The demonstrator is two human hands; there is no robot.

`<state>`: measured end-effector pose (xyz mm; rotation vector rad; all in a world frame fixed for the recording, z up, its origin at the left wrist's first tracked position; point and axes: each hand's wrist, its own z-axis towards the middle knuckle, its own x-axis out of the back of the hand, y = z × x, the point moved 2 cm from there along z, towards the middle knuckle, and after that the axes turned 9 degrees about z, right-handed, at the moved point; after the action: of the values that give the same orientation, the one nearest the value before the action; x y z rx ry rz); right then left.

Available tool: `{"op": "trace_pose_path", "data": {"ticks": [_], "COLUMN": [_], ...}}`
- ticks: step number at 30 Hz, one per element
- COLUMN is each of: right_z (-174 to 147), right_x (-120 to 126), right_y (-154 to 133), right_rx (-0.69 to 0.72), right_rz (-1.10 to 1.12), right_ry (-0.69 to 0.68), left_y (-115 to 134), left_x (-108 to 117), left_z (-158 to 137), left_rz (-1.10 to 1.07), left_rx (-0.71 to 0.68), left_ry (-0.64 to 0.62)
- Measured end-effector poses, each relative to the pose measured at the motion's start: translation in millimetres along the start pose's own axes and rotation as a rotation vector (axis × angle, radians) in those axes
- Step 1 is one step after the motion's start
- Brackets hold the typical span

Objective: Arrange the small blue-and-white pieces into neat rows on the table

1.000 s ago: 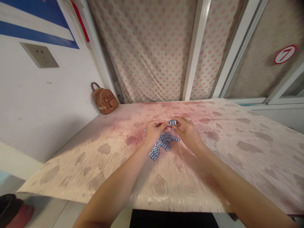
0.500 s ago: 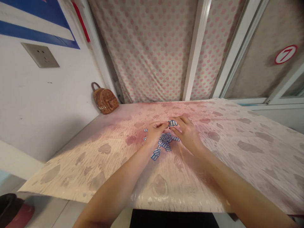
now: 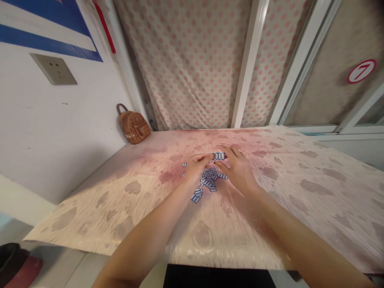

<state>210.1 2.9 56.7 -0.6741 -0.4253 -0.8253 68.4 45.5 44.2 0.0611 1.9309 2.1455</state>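
My left hand [image 3: 200,164] is closed, its thumb and fingers pinching the left end of a short strip of white labels with blue borders [image 3: 218,156]. At the strip's right end is my right hand [image 3: 237,164], with thumb and index finger apart around it; whether they touch it is hard to see. Below and between both hands lies a loose heap of similar small blue-and-white labels [image 3: 209,179], several of them overlapping. Part of the heap is hidden behind my left hand. One small piece [image 3: 184,165] lies just left of that hand.
A patterned plastic cloth covers the table [image 3: 132,212]. A small brown backpack-shaped bag [image 3: 135,126] stands at the back left against the wall. Behind the table hangs a dotted curtain [image 3: 186,72]. A dark red-and-black object [image 3: 21,264] is on the floor at the lower left.
My right thumb and index finger have shifted slightly away from the strip, and its right end shows more plainly. My left hand keeps its pinch. The heap looks the same.
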Motion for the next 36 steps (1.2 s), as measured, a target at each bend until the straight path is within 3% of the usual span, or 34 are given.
{"op": "trace_pose_path", "data": {"ticks": [10,17,21,29,36], "right_z": [1,1,4,3,3], "right_x": [3,-1,-1,2,-7], "right_y": [0,11,15,13,26], "right_rx": [0.017,-0.309,-0.364,-0.4,-0.452], "right_rz": [0.01,0.497,0.636,0.612,0.691], "right_ry": [0.01,0.03,0.029,0.03,0.01], "left_y": [-4,-1,0,0,-7], "left_x": [3,3,2,2,12], "left_z": [4,1,1,3,16], "left_rz": [0.039,0.122,0.157,0.194,0.222], "left_rx": [-0.02,-0.052,-0.126,-0.172,-0.119], "left_ry": [0.019,0.054,0.05,0.03,0.008]}}
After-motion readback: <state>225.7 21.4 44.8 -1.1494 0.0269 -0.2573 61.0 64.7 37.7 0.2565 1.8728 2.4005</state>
